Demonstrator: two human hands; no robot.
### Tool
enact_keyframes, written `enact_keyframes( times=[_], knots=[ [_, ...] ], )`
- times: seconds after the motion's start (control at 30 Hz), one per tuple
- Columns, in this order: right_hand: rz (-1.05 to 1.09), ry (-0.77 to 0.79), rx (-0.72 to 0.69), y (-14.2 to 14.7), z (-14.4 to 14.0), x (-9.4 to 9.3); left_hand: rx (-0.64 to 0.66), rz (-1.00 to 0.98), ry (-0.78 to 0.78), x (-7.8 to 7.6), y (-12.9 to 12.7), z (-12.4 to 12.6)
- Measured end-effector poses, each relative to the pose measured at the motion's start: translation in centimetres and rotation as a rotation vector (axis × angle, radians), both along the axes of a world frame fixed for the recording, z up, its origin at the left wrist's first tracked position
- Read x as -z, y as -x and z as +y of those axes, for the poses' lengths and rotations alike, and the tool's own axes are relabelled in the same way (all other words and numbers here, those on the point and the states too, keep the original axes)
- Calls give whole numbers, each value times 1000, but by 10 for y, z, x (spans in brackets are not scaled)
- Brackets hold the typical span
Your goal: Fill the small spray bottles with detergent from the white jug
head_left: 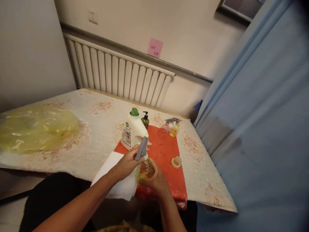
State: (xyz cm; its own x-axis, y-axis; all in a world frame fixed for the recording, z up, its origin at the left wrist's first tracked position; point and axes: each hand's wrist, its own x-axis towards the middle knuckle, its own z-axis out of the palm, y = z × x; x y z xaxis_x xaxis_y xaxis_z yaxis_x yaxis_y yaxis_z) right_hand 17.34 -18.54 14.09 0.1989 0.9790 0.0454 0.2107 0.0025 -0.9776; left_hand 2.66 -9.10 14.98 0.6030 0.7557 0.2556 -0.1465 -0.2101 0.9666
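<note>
- Both hands are working on one small spray bottle [144, 168] with yellowish liquid in it, holding it over the near end of the red mat [166, 151].
- The left hand [127, 165] is sitting up at the bottle's top, fingers curling around the grey trigger head [142, 148], which is sticking up tilted.
- The right hand [156, 180] is wrapping its fingers around the bottle's body from below, gripping it snug.
- A white cloth [113, 174] is lying just left of the red mat, partly under the left forearm.
- The big white detergent jug [133, 130] with a green cap is standing at the mat's far left corner, and a dark green pump bottle [145, 120] is peeking out right behind it.
- Two more small spray bottles are standing at the mat's far edge, a clear one [164, 128] and one with orange liquid [174, 128], touching or nearly so.
- A small yellowish cap [176, 161] is sitting on the mat's right side, near the hands.
- A yellow plastic bag [33, 127] is lying well left of the mat.
</note>
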Motion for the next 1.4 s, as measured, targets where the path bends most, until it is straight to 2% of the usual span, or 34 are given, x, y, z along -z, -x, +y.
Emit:
enact_keyframes(
  times=[0.17,0.43,0.57,0.7,0.9,1.1,1.27,1.4],
  knots=[
    [73,-2,-18,1,-1,-1,-42,-160,192,-6,-5,-5],
    [107,-22,-32,0,-1,-2,71,-195,233,-2,-6,-9],
    [52,27,20,1,0,-1,31,-238,289,-1,-11,-11],
    [59,28,18,2,-1,-4,-11,-234,269,1,-13,-8],
    [70,89,-32,2,-3,-12,116,-299,275,2,-10,-10],
    [66,46,1,4,-2,-8,9,-257,274,-6,-12,-12],
    [106,-13,-5,2,-3,-6,-5,-195,323,-8,-8,-13],
    [85,-9,-9,3,-3,-6,-58,-178,271,-10,-7,-15]
  ],
)
